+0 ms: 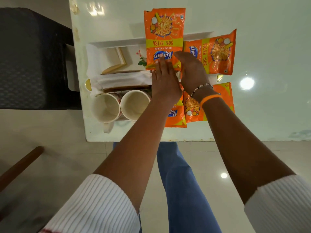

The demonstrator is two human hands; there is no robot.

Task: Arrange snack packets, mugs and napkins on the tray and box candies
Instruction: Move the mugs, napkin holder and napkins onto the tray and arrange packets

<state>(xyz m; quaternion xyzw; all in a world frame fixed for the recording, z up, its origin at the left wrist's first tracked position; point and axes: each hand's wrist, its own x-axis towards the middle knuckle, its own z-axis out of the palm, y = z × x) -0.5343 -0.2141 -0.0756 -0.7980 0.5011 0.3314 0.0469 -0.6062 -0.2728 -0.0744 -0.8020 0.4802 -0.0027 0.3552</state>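
The person is wearing white ribbed sleeves (94, 204) pushed up, blue jeans (183, 190), an orange wristband (210, 98) and a beaded bracelet (201, 88).

- Left hand (164, 78) lies flat, fingers straight on an upright orange snack packet (164, 37)
- Right hand (191, 71) cups that packet's right edge
- Two empty mugs (121, 106) stand side by side on the white tray (117, 42), folded napkins (124, 79) beyond them

Single head-worn wide-angle view, looking steeply down and forward from above the person's forearms. It sits close over the glossy white table (252, 14), with its near edge mid-frame and pale tiled floor (202, 165) below.
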